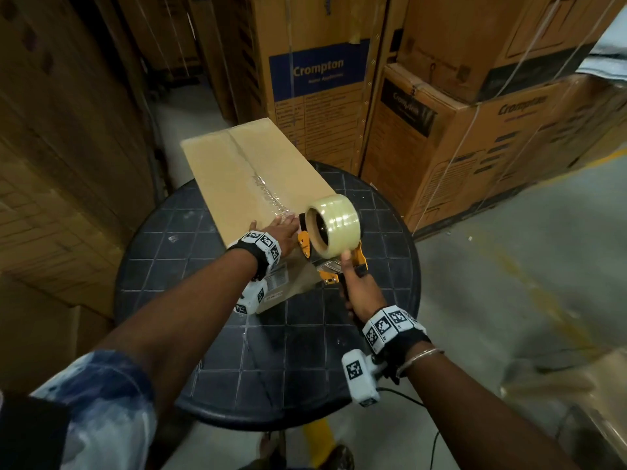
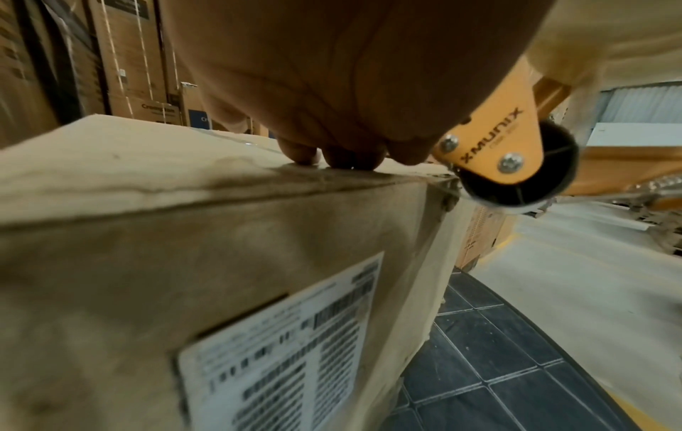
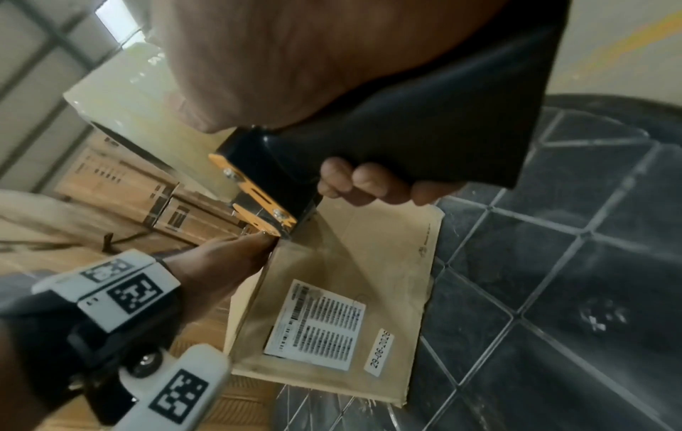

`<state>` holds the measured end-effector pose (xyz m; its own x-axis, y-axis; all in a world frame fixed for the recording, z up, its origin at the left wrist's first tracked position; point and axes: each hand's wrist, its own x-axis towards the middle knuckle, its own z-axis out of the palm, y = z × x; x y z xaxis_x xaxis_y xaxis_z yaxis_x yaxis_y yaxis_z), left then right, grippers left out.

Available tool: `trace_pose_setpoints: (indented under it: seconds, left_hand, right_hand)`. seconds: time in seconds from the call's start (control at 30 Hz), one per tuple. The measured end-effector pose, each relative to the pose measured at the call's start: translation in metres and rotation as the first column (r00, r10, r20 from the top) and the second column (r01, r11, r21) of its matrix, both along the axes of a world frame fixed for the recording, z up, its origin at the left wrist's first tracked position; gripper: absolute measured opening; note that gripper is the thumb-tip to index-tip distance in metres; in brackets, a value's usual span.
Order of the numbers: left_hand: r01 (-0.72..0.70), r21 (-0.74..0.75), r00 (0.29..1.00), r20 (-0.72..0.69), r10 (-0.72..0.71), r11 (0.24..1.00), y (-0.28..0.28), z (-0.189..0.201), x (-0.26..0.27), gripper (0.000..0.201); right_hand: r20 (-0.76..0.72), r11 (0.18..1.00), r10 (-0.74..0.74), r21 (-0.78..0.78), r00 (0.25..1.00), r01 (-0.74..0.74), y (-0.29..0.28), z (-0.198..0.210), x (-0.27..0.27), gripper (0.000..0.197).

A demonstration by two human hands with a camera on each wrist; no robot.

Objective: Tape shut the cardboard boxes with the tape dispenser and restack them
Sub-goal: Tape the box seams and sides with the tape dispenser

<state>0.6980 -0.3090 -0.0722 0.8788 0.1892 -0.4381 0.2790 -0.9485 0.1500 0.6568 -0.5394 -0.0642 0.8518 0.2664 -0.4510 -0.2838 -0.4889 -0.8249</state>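
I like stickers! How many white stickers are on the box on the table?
2, both on the cardboard box's near end: a big printed label and a small date sticker beside it. Other sides are hidden.

Box [image 1: 251,174] on table [image 1: 373,334]

This is a storeroom or warehouse. Tall stacks of big brown boxes [image 1: 468,147] stand all around, many tied with thin straps, some with the same brand name. The floor [image 1: 509,283] is plain grey concrete with a yellow line [image 1: 590,161] painted on it.
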Motion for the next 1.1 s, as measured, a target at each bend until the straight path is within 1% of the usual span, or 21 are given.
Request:
trace_pose_setpoints:
  seconds: [0.13,0.23,0.37,0.43,0.57,0.77,0.97,1.1]
  left_hand:
    - [0.014,0.040,0.999,-0.043,-0.012,0.999,0.002,-0.002,0.002,0.060]
    - [0.021,0.050,0.999,-0.029,-0.019,0.999,0.000,-0.003,0.002,0.063]
    - [0.015,0.041,1.000,-0.024,-0.014,0.999,-0.001,-0.003,0.000,0.062]
    - [0.016,0.053,1.000,-0.019,-0.015,0.998,-0.003,-0.001,-0.001,0.061]
    - [0.028,0.067,0.999,0.033,-0.030,0.997,-0.010,0.003,-0.008,0.064]
    - [0.026,0.077,0.999,0.045,-0.029,0.997,-0.009,-0.002,-0.009,0.067]
    - [0.006,0.052,0.998,0.066,-0.009,0.999,-0.008,-0.005,-0.011,0.067]
    - [-0.006,0.046,0.995,0.104,0.002,0.999,-0.010,-0.006,-0.013,0.066]
  right_hand:
    - [0.031,1.000,0.011,-0.022,0.999,-0.010,-0.008,-0.013,-0.006,0.101]
    - [0.033,1.000,0.025,-0.012,0.999,-0.025,-0.017,-0.023,-0.009,0.098]
    - [0.047,0.999,0.036,0.006,0.998,-0.037,-0.023,-0.021,-0.008,0.099]
    - [0.047,0.998,0.055,-0.008,0.997,-0.055,-0.028,-0.024,-0.010,0.101]
    - [0.048,0.998,0.057,-0.043,0.997,-0.055,-0.042,-0.034,-0.015,0.102]
    - [0.032,0.998,0.068,-0.005,0.997,-0.067,-0.047,-0.040,-0.015,0.091]
    - [0.011,0.998,0.058,0.030,0.998,-0.058,-0.052,-0.037,-0.019,0.097]
    - [0.016,0.998,0.067,0.013,0.998,-0.067,-0.062,-0.043,-0.023,0.095]
